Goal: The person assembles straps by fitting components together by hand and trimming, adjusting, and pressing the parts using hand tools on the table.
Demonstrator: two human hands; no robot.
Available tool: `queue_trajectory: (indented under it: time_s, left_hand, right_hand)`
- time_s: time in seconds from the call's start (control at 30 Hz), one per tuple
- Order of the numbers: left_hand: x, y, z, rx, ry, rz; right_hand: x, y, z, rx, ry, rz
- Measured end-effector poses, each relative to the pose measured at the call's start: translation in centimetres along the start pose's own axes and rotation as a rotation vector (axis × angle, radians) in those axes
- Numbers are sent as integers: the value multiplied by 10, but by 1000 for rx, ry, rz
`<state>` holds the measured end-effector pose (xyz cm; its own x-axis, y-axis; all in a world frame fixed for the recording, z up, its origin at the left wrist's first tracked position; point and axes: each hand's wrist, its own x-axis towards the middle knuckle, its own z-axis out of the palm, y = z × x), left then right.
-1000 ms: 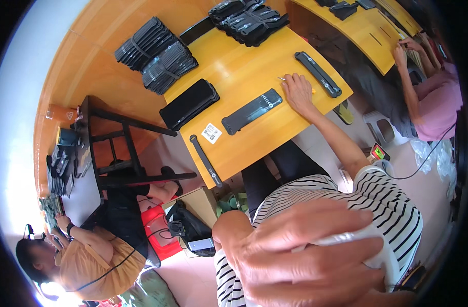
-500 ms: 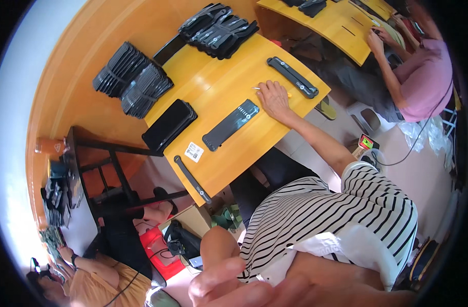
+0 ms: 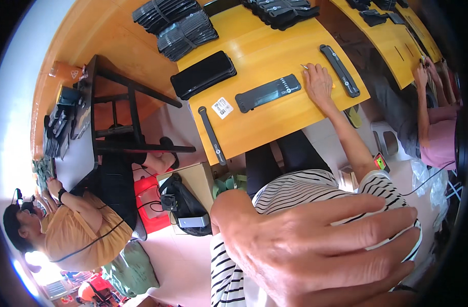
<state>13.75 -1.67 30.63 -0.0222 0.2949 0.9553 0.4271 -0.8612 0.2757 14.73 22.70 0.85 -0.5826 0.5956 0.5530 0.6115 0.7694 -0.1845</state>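
Note:
My right hand (image 3: 318,84) rests on the yellow wooden table (image 3: 264,133), fingers curled over a thin tool (image 3: 305,67) with a pale tip and a yellow end; its kind cannot be made out. Beside that hand lies a flat black sleeve (image 3: 267,93) with white print and a glossy strip. A long black strap-like piece (image 3: 340,70) lies to its right. My left hand (image 3: 321,245) is raised close to the camera, away from the table, fingers stretched out and slightly apart, holding nothing visible. It covers part of my striped shirt.
Black pieces are piled in a stack (image 3: 203,74), a bundle (image 3: 177,25) and another bundle (image 3: 280,11). A white printed card (image 3: 222,108) and a narrow black strap (image 3: 212,135) lie at left. Co-workers sit either side; a cardboard box (image 3: 193,174) stands below.
The view has shifted, so the table appears higher and further right. My left hand has come up larger into view with its fingers extended. My right hand stays at the same place on the table.

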Motion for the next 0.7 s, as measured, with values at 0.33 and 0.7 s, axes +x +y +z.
queue_trajectory:
  time_s: [0.33, 0.7]
  left_hand:
    - [-75, 21, -59, -63, 691, -393]
    - [-288, -47, -110, 1476, 52, -1405]
  right_hand:
    - [-6, 0, 15, 34, -19, 18]
    - [-2, 1, 12, 47, 9, 31]
